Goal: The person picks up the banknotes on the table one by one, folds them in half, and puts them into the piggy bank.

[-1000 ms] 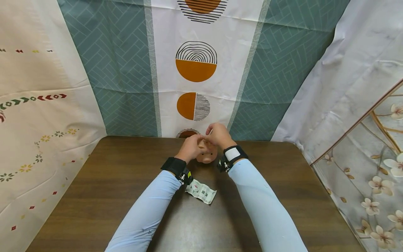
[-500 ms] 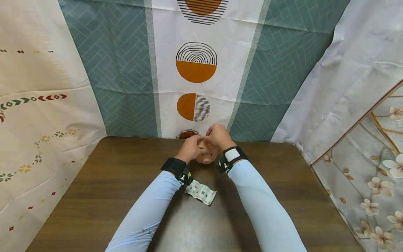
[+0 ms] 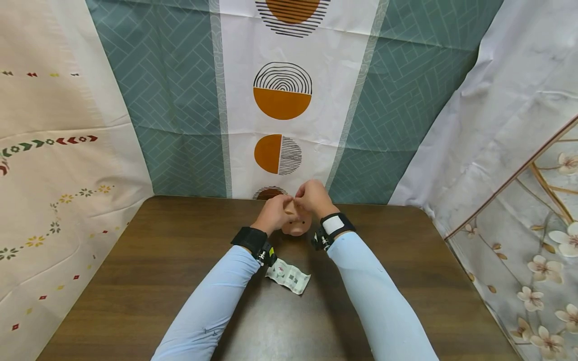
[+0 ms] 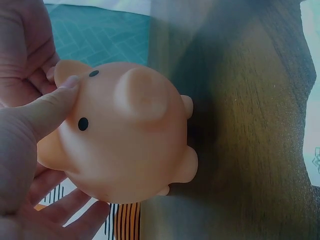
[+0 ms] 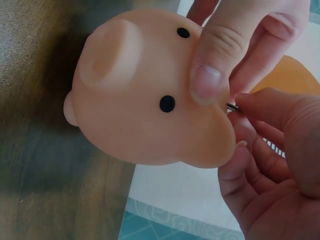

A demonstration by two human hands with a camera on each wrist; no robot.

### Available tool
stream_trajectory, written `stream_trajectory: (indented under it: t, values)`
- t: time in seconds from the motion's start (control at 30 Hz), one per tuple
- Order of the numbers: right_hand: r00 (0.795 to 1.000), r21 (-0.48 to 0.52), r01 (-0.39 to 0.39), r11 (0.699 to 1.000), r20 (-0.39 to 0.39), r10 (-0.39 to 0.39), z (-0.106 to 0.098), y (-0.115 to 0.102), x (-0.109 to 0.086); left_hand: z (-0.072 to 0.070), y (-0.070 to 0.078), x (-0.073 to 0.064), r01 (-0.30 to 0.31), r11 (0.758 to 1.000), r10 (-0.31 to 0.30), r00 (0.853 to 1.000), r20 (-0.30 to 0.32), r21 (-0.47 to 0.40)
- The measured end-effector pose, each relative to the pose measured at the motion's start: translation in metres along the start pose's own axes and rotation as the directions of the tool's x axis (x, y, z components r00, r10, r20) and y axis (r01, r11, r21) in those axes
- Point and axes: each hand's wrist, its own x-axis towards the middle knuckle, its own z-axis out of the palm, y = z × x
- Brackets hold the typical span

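A peach-pink piggy bank with black dot eyes stands near the table's far edge, its snout toward me. My left hand holds it, the thumb on its forehead between the ears and the other fingers along its far side. My right hand is at the top of its head. In the right wrist view, thumb and finger pinch a thin metal coin, seen edge-on right behind the head. Fingers hide most of the coin and the top of the piggy bank.
A creased, pale green printed slip lies on the brown wooden table, nearer me than the piggy bank. Patterned cloth hangs right behind the far edge, with more cloth at both sides.
My right hand has sunk slightly toward the top of the piggy bank. The left hand, the piggy bank and the slip stay where they were.
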Motion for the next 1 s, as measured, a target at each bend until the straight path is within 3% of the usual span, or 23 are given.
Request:
stream_trajectory:
  t: [0.3,0.7,1.0]
  values:
    - [0.998,0.044,0.018,0.999,-0.059,-0.016,0.008,0.007,-0.001,0.000,-0.003,0.001,-0.040,0.999,0.040,0.999,-0.006,-0.002]
    - [0.992,0.086,0.053,0.995,-0.118,-0.043,0.019,0.012,-0.011,0.003,-0.005,-0.001,-0.036,0.999,0.036,0.999,-0.003,-0.033]
    - [0.971,0.012,0.161,0.987,-0.183,-0.157,0.028,0.020,-0.013,0.002,-0.006,0.000,-0.042,0.999,0.042,0.999,0.000,-0.015]
